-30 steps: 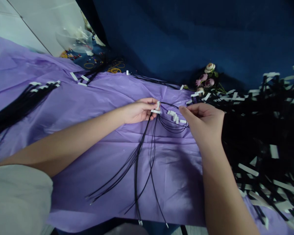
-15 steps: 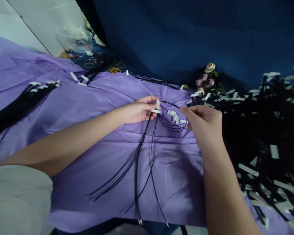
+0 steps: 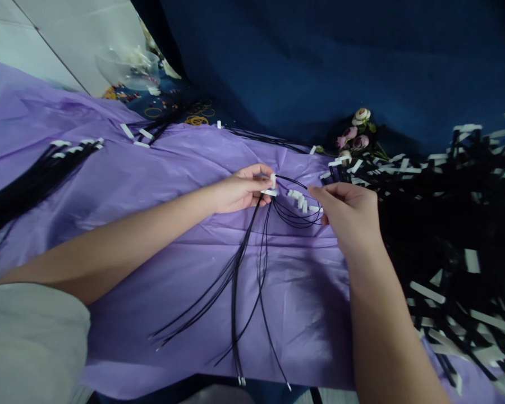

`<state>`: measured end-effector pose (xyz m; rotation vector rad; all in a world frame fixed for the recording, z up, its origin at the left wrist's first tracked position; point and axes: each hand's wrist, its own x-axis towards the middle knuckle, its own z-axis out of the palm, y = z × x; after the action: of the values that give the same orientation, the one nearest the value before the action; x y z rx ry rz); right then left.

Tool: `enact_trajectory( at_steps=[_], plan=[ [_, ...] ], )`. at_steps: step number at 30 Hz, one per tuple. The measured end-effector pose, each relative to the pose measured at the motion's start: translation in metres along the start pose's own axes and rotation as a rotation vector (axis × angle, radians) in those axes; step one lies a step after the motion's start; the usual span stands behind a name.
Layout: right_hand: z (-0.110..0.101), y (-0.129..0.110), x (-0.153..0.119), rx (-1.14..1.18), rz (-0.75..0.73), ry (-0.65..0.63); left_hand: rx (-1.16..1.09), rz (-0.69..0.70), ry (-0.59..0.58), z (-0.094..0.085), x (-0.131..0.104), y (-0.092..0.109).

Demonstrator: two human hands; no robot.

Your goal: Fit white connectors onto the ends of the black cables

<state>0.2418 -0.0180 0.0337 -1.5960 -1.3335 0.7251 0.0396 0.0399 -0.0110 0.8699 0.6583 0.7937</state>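
Mid-table, my left hand (image 3: 252, 188) is closed on a white plastic connector (image 3: 273, 180), with a second white connector (image 3: 269, 192) just below at the fingertips. Thin black wires (image 3: 234, 280) hang from the lower one toward the table's front edge, their tips bare or metal-ended. My right hand (image 3: 347, 210) pinches black wires (image 3: 292, 180) that run across from the upper connector. Other wires loop below, between both hands. The wire ends inside the right fingers are hidden. Several loose white connectors (image 3: 298, 199) lie on the purple sheet between the hands.
A purple sheet (image 3: 151, 185) covers the table. Bundles of black wires with white connectors (image 3: 76, 147) lie at left, and a large heap (image 3: 446, 224) fills the right. Artificial flowers (image 3: 356, 134), yellow rubber bands (image 3: 196, 120) and a clear bowl (image 3: 128, 70) stand at the back.
My right hand has shifted slightly to the left, toward the connectors. The left hand and the hanging wires stay almost in place.
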Motion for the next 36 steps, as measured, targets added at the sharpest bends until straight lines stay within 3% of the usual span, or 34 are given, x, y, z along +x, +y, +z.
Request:
enact_trajectory(
  at_steps=[4, 7, 10, 36],
  plan=[
    [0.003, 0.005, -0.001, -0.218, -0.257, 0.064, 0.021, -0.019, -0.018, 0.001, -0.001, 0.001],
    [0.006, 0.006, -0.002, -0.326, -0.470, 0.025, 0.045, -0.042, -0.064, 0.000, -0.001, 0.001],
    [0.008, 0.007, -0.002, -0.391, -0.584, -0.022, 0.053, -0.052, -0.086, -0.002, -0.001, 0.002],
    [0.021, 0.003, -0.009, -0.580, -0.658, -0.001, 0.075, -0.087, -0.116, -0.004, -0.002, 0.005]
  ],
)
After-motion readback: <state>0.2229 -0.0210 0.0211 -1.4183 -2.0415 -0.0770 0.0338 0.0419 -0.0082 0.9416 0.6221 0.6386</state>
